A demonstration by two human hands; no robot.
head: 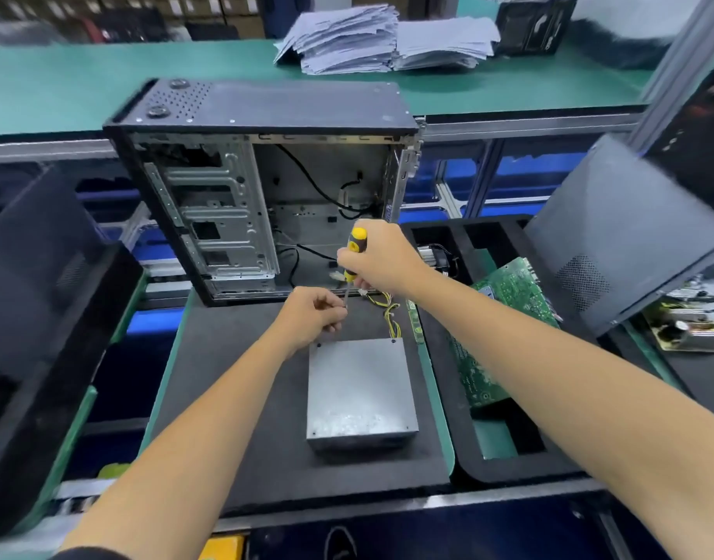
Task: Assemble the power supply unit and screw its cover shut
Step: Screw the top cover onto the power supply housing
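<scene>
Foam mat (234,398) under power supply (361,392); right hand (377,256) grips screwdriver (353,254), left hand (313,313) pinches its shaft.

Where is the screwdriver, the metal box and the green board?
screwdriver (356,241): head view, on its yellow and black handle.
metal box (359,388): head view, middle of its flat grey cover.
green board (505,313): head view, on its bare green face right of the arm.

1. Screwdriver (354,252) handle: yellow with black.
2. Power supply unit (361,392): plain grey metal; its wires (389,315) yellow and black.
3. Circuit board (505,317): green.
4. Mat (234,377): black.
5. Table (84,82): green.
</scene>
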